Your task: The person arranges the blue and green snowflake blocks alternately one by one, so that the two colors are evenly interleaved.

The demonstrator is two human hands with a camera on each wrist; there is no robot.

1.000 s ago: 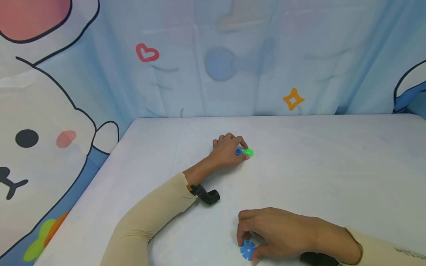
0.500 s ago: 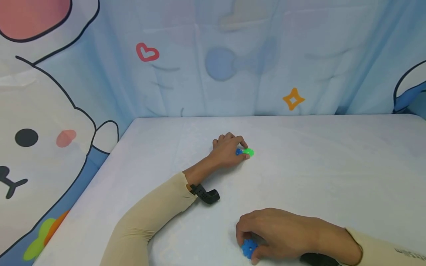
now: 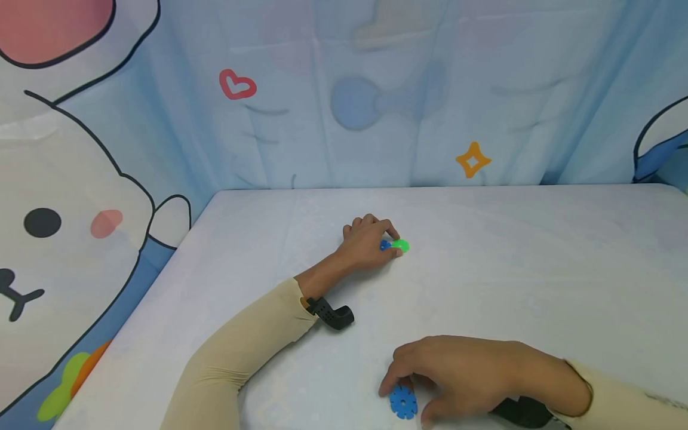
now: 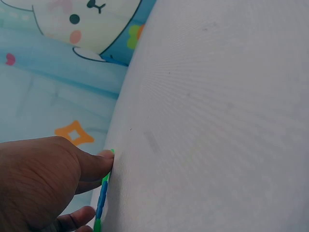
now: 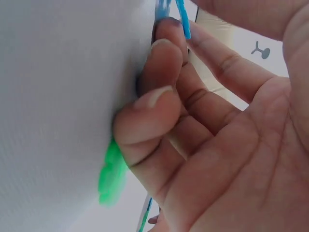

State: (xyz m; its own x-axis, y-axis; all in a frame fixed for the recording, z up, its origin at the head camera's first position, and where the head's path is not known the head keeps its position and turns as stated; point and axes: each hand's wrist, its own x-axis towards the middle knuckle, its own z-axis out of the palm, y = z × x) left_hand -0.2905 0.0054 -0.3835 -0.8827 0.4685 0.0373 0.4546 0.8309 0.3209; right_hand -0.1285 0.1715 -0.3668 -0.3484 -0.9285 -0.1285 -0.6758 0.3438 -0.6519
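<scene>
Left hand point(image 3: 367, 243) toward the far side of the white table point(image 3: 537, 257), pinching a blue-and-green strip point(image 3: 400, 245) between thumb and fingers. Head view: blue part nearer the palm, green part past the fingertips. Left wrist view: strip seen edge-on, green, blue, green, running down beside the fingers, close to the tabletop; thumb on the upper green end, other fingers bent below.

Right hand point(image 3: 451, 371) at the near edge of the head view, low over the table, fingers curved, palm facing the left side. Blue disc point(image 3: 403, 402) sits between its fingers and thumb, notched rim, small centre hole, face toward the head camera. Slight gap between thumb and disc in the head view; right wrist view has the disc edge-on by the fingertips, thumb tip out of frame, so can't tell if the disc is gripped.

Green disc point(image 5: 112, 176) just beside the curled fingers in the right wrist view, against the tabletop, blurred; the hand hides it from the head view.

Cream sleeves point(image 3: 252, 334) on both arms, black strap point(image 3: 334, 315) at the left wrist. Behind the table: light blue curtain point(image 3: 290, 137) with red heart point(image 3: 237, 85), orange star point(image 3: 473, 160), large white cartoon animal point(image 3: 70, 275) on the left.
</scene>
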